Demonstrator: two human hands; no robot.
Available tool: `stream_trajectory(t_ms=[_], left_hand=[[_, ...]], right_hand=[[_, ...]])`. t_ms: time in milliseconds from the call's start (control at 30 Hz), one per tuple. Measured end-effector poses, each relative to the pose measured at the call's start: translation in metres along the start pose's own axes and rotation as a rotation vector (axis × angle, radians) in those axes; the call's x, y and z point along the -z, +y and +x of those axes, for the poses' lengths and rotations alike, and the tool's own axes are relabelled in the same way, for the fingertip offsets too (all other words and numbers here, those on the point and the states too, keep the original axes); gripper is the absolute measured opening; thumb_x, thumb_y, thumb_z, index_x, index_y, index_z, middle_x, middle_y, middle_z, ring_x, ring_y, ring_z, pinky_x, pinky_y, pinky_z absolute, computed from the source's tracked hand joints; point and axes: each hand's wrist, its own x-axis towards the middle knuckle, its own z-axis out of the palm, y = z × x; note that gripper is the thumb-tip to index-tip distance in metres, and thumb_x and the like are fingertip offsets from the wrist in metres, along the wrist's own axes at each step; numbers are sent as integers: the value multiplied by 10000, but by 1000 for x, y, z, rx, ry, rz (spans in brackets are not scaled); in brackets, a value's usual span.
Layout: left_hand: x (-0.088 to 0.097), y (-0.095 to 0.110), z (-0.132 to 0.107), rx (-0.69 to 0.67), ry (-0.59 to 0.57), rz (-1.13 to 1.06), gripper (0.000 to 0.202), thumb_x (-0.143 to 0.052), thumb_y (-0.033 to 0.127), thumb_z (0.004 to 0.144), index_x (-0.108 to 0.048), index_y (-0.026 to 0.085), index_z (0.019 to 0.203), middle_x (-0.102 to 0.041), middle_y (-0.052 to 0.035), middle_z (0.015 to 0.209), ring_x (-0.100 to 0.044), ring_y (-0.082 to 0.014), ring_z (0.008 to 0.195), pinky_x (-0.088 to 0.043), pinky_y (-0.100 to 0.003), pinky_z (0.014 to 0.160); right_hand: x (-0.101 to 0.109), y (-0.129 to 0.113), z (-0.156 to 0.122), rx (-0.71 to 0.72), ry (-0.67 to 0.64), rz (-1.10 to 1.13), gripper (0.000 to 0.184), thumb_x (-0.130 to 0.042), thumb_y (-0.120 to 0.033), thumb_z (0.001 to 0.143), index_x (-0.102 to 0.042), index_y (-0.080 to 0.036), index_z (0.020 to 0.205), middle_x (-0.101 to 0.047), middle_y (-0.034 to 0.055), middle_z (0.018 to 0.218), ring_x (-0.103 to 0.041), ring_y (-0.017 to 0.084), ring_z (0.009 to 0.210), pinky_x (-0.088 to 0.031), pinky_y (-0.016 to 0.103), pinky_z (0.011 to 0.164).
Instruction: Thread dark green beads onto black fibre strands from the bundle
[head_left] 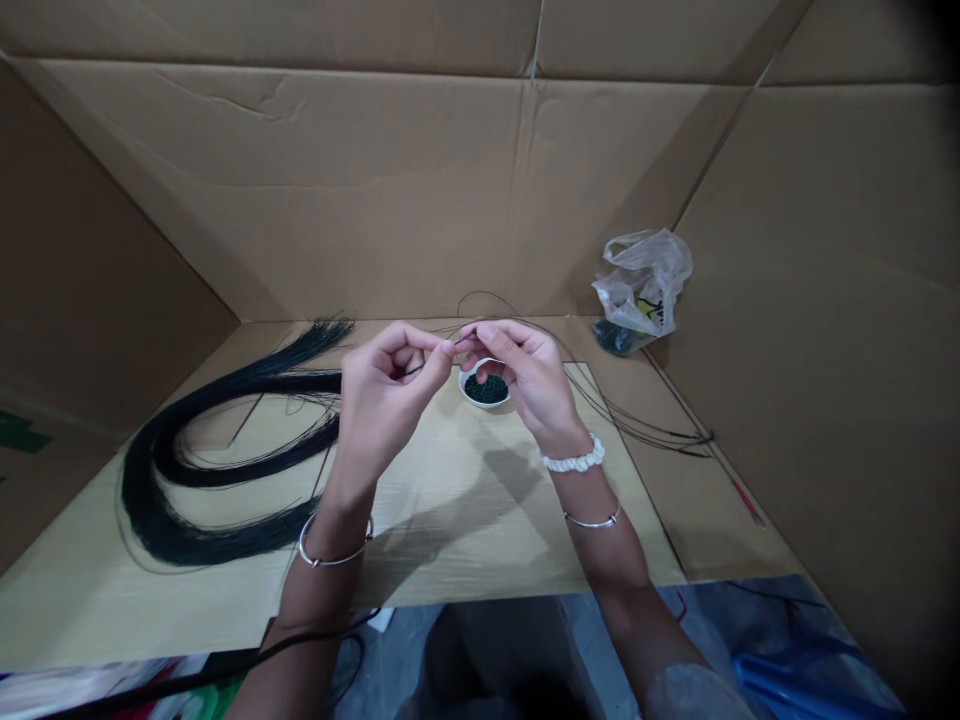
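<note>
Our left grip (pixel 382 400) and right grip (pixel 521 378) pinch a thin dark strand (pixel 459 342) between their fingertips, above a small white bowl (pixel 469 390) of dark beads (pixel 486 389) near the desk's (pixel 480 560) far edge; a long strand bundle (pixel 161 520) lies left. A slack pinch could drop the strand; a bumped bowl could spill beads.

- Thin cords (pixel 161 520): coloured dark green, shading to near black.
- Beads (pixel 486 389): coloured the same dark green.
- Small bowl (pixel 469 392): finished in plain white.
- Ruffled scrunchie (pixel 572 457): coloured white.
- Two bangles (pixel 592 520): finished in silver.
- Plastic bag (pixel 643 280): left translucent, marked in yellow and black.
- Board (pixel 450 520): coloured pale tan, streaked with wood grain.
- Cardboard walls (pixel 375 190): left plain brown.
- Plastic sheet (pixel 795 685): coloured bright blue.
</note>
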Motion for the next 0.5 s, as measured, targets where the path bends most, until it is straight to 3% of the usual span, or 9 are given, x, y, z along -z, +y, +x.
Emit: stream_trajectory(t_ms=[500], left_hand=[[1,-6,1,-50,20,40,170,-755,285,859,-692,166,755,-365,69,524,-289,-63,477,-184,-228,448]], right_hand=[[-7,5,0,1,55,19,247,-728,-480,870,-781,-241,901,-803,23,890,-684,130,728,-464,257,610]])
